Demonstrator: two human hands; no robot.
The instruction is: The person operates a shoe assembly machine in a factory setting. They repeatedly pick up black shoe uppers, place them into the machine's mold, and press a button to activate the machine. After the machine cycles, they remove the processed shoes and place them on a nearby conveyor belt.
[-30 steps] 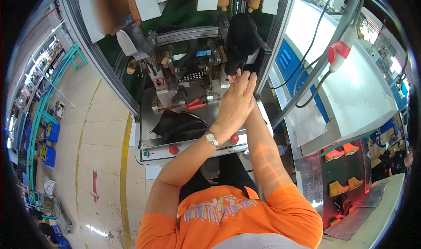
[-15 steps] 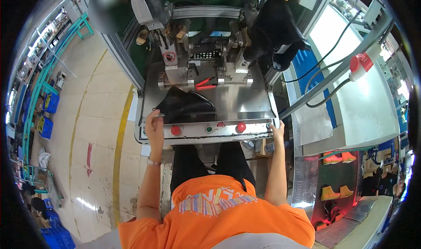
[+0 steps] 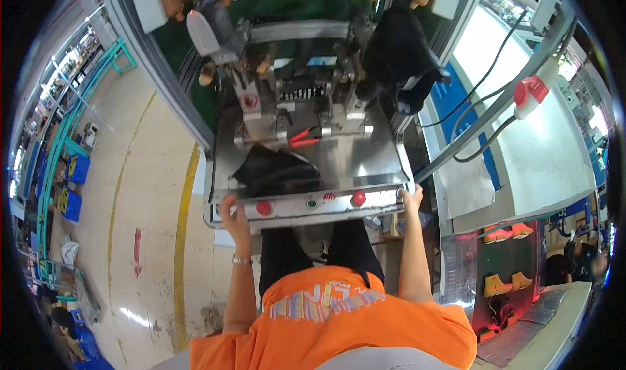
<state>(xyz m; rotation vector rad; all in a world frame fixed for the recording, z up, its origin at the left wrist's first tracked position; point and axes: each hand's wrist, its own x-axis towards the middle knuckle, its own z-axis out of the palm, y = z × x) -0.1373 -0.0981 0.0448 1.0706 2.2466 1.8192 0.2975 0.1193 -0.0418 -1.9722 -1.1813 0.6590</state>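
My left hand [image 3: 234, 216] rests at the left end of the machine's front control panel [image 3: 287, 204], thumb and fingers apart, with nothing held. At the panel's right end my right hand [image 3: 411, 199] has its thumb at a small button [image 3: 400, 194], the other fingers spread around the corner. Just beyond the panel, a folded black shoe upper [image 3: 274, 168] lies on the metal worktop [image 3: 355, 158]. Behind it is a red-handled cutting tool [image 3: 304, 136]. A black boot upper [image 3: 401, 50] sits over the right-hand form; the left form [image 3: 203, 34] is bare.
Two red knobs [image 3: 263, 207] and a green button [image 3: 312, 204] stand on the panel. Metal clamps [image 3: 261, 119] rise from the worktop. To the right are a cable with a red plug [image 3: 531, 89], a white bench [image 3: 554, 142] and a rack with yellow boots [image 3: 497, 285].
My left hand has moved down from beside the black upper to the panel's left end. My right hand stays at the right button. The view has shifted slightly.
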